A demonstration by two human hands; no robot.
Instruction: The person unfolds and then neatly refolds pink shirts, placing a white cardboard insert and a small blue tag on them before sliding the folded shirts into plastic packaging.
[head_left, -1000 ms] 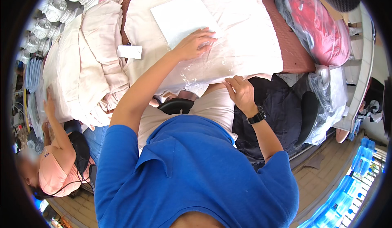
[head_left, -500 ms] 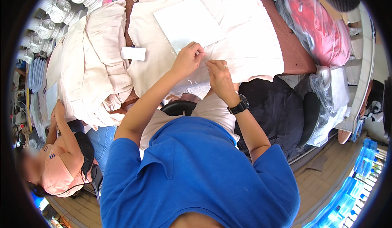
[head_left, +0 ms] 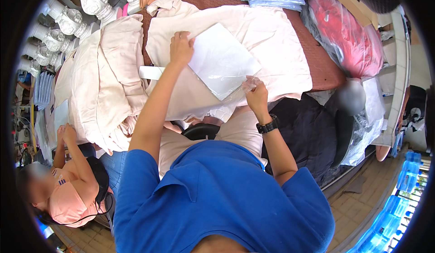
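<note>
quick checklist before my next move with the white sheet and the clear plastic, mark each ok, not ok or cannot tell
1. Right hand has hold of the clear plastic: ok, a crumpled bit shows in its grip.
2. Left hand touching the white sheet: cannot tell, it is at the sheet's left edge but contact is unclear.
3. White sheet resting within the pale cloth: ok, cloth shows all around it.
4. Pale cloth flat all over: not ok, it is bunched at its far left corner.
5. White card apart from the sheet: ok, it lies to the left.
</note>
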